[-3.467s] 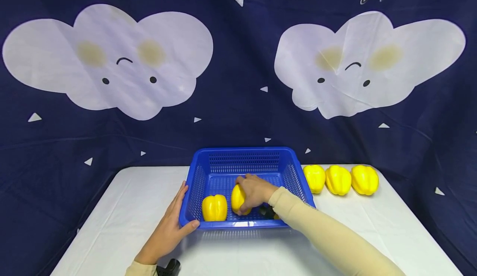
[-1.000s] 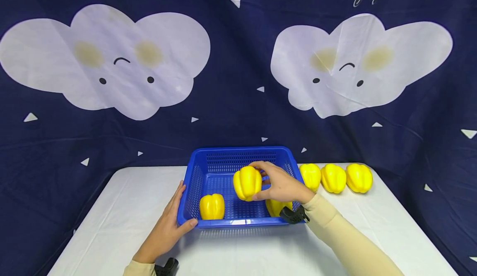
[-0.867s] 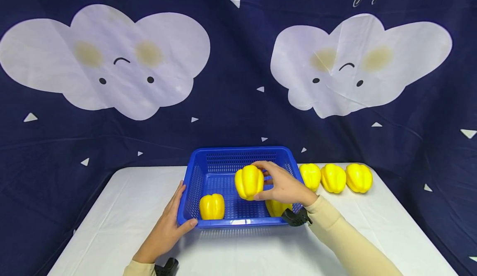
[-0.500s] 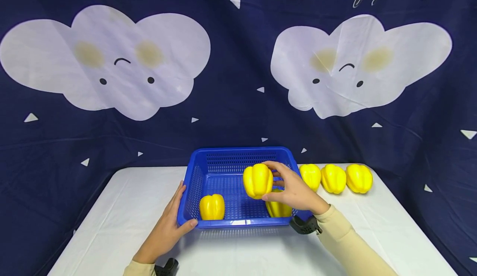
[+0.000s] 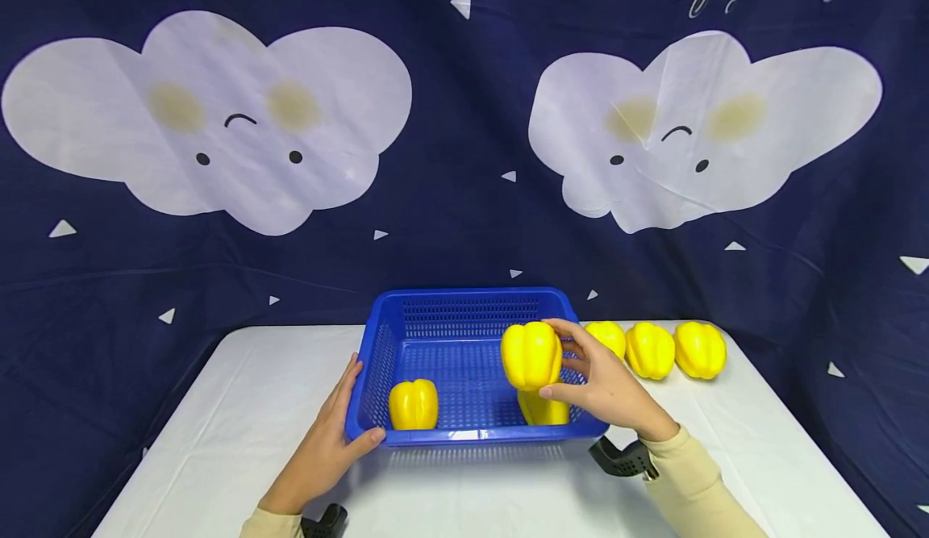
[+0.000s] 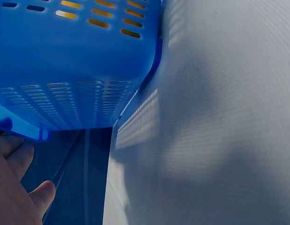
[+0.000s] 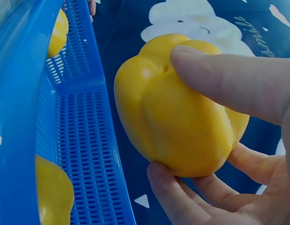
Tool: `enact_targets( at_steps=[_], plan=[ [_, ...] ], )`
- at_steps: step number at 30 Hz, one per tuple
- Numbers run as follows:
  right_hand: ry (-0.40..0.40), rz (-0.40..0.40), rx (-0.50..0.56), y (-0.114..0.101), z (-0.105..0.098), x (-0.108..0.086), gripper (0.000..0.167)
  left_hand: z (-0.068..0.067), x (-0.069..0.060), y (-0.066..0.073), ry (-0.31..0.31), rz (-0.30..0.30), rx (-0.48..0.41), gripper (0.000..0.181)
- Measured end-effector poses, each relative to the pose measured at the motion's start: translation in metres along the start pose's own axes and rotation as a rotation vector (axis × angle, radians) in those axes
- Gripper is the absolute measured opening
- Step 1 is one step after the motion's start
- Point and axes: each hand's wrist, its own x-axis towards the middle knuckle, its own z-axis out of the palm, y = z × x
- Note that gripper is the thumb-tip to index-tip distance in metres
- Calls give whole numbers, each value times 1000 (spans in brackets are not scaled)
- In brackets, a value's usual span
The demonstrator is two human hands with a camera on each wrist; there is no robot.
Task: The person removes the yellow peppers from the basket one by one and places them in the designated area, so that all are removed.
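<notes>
My right hand (image 5: 606, 381) grips a yellow bell pepper (image 5: 531, 354) above the right part of the blue plastic basket (image 5: 464, 435). In the right wrist view the thumb lies across the pepper (image 7: 182, 112) and the fingers curl under it. Lower in the basket, a second bell pepper (image 5: 543, 411) is partly hidden behind the held one. A third bell pepper (image 5: 414, 405) lies at the basket's front left. My left hand (image 5: 319, 449) rests against the basket's left side, fingers straight along the wall and thumb on the front rim.
To the right of the basket, three yellow bell peppers (image 5: 650, 351) stand in a row on the white table (image 5: 218, 417); the nearest is partly covered by my right hand. A dark blue cloth with cloud prints (image 5: 464, 159) hangs behind the table.
The right hand first held the pepper down in the basket's middle, then lifted it and carried it right, above the right-hand pepper. The left hand has stayed at the basket's left side.
</notes>
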Motion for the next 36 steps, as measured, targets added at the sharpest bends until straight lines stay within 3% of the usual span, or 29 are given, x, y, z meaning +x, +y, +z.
enact_targets(
  at_steps=[24, 36],
  plan=[
    [108, 1, 85, 23, -28, -43, 89, 0, -1, 0, 5, -5, 6, 94],
    [143, -113, 163, 39, -40, -60, 91, 0, 0, 2, 0, -4, -2, 95]
  ],
)
